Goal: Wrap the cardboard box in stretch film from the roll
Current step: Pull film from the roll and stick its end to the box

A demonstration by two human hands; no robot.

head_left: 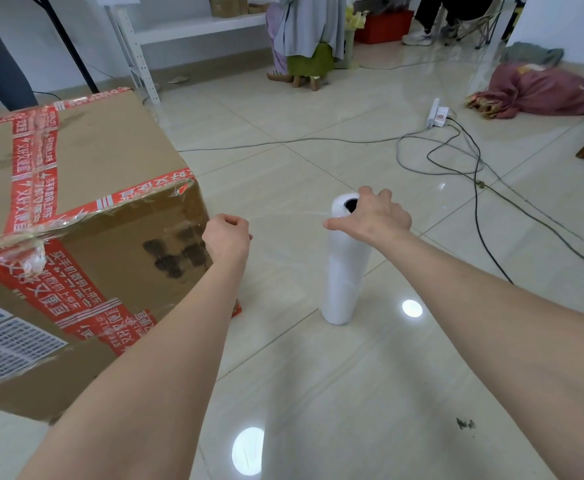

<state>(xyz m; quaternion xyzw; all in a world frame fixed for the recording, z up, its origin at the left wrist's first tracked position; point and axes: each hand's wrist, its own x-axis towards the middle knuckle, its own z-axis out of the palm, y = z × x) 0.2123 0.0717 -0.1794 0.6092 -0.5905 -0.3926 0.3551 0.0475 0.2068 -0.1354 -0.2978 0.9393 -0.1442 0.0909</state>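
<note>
A large cardboard box (86, 209) with red printed tape and white barcode labels stands on the tiled floor at the left. A white roll of stretch film (344, 271) stands upright on the floor to its right. My right hand (373, 216) grips the top of the roll, fingers over its rim and core hole. My left hand (226, 239) is curled in a fist beside the box's near corner and pinches the free end of the film. A thin clear strip of film (283, 215) stretches between my two hands.
Cables (456, 161) and a white power strip (437, 114) lie on the floor beyond the roll. A bundle of red cloth (539, 91) is at the far right, a white shelf frame (138, 53) behind the box. A person stands at the back (304, 36).
</note>
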